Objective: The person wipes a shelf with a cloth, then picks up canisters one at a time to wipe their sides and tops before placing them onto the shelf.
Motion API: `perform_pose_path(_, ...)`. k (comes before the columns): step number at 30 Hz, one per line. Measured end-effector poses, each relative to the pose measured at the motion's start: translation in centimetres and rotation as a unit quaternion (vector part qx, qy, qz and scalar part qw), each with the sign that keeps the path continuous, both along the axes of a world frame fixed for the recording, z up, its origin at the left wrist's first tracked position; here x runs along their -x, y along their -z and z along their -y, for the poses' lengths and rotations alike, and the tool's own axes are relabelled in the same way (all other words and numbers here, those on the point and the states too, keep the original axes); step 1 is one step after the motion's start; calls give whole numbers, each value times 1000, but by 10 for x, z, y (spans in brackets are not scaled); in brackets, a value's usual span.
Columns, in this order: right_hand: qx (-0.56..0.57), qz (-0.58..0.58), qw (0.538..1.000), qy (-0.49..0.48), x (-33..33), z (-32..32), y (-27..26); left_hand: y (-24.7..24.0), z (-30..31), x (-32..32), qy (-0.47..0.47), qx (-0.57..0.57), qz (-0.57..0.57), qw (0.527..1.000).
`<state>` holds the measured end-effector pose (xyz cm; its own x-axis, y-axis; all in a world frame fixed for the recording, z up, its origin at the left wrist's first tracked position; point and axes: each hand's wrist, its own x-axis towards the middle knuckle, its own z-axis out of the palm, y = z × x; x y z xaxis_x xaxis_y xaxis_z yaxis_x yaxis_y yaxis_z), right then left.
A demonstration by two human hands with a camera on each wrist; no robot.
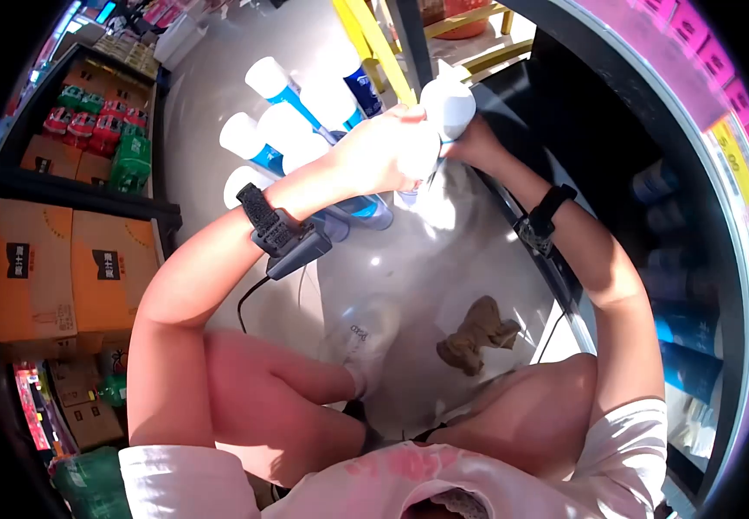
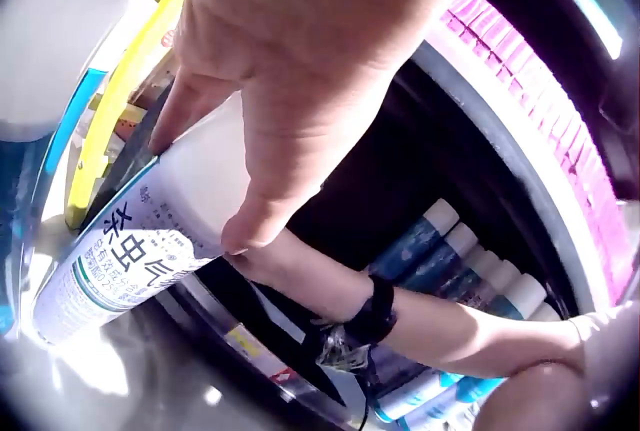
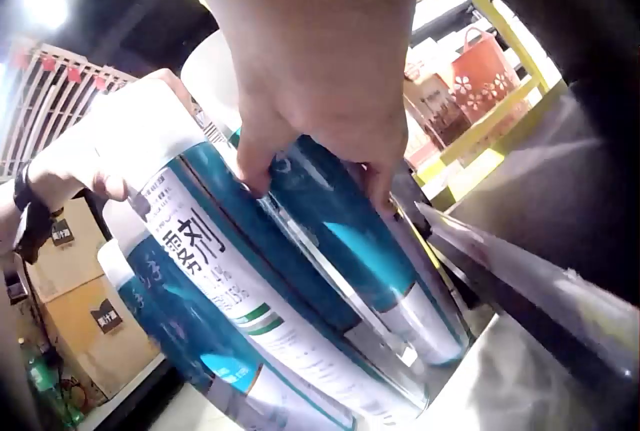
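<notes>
My left hand (image 1: 383, 147) grips the white cap of an insecticide spray can (image 2: 120, 251), which stands tilted with its printed label showing in the left wrist view. Beside it, my right hand (image 3: 320, 101) holds a blue and white spray can (image 3: 345, 226), with thumb and fingers on either side of its upper body. The two cans are side by side, and in the head view their white caps overlap. Several more cans with white caps (image 1: 241, 133) stand on the floor by my left forearm. One dark blue can (image 1: 362, 91) is among them.
To the right, a dark shelf holds several spray cans (image 2: 500, 276) lying down. A yellow frame (image 1: 374, 48) stands ahead. Orange cartons (image 1: 115, 268) and bottle packs (image 1: 132, 160) line the left. A brown cloth (image 1: 478, 336) lies on the floor (image 1: 409, 285) before my knees.
</notes>
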<state>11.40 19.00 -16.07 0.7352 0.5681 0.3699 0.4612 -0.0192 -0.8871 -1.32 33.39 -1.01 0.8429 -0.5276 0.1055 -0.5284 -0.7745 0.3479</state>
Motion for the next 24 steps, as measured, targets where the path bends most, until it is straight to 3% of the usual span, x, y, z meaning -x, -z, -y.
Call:
perform_pose_path(1,-2,-13,1000,-12,8,11,-5,13,-7,-7,8,22,-62,998)
perform_pose_path(2,27,-61,997,28,20,17,-12,10,-7,-7,15,24,-54,998)
perform_pose_path(4,-12,-41,997,57,36,28,-24,4,-7,-5,98,178,88,975)
perform_pose_path(5,-32,-17,996,76,44,36,-32,-9,-7,-4,85,236,20,968)
perform_pose_path(8,-24,-140,988,63,64,61,-64,-68,4,10,19,95,48,994)
perform_pose_path(10,-64,-156,985,29,84,76,-103,-96,14,19,-56,19,49,997)
perform_pose_path(12,-74,-88,990,79,88,82,-113,-120,23,30,-16,69,66,995)
perform_pose_path(13,-14,32,992,122,88,90,-121,-126,28,33,25,108,74,991)
perform_pose_path(14,47,151,973,165,88,101,-129,-128,33,34,66,118,163,977)
perform_pose_path(16,61,193,961,189,92,117,-137,-135,46,37,74,104,189,974)
perform_pose_path(18,110,424,868,233,90,130,-137,-129,54,38,94,125,181,971)
perform_pose_path(19,71,343,909,227,89,135,-140,-125,58,39,109,138,173,969)
perform_pose_path(22,143,333,898,250,84,153,-127,-104,67,38,146,102,203,963)
perform_pose_path(24,224,490,801,259,87,157,-134,-88,66,38,148,81,205,964)
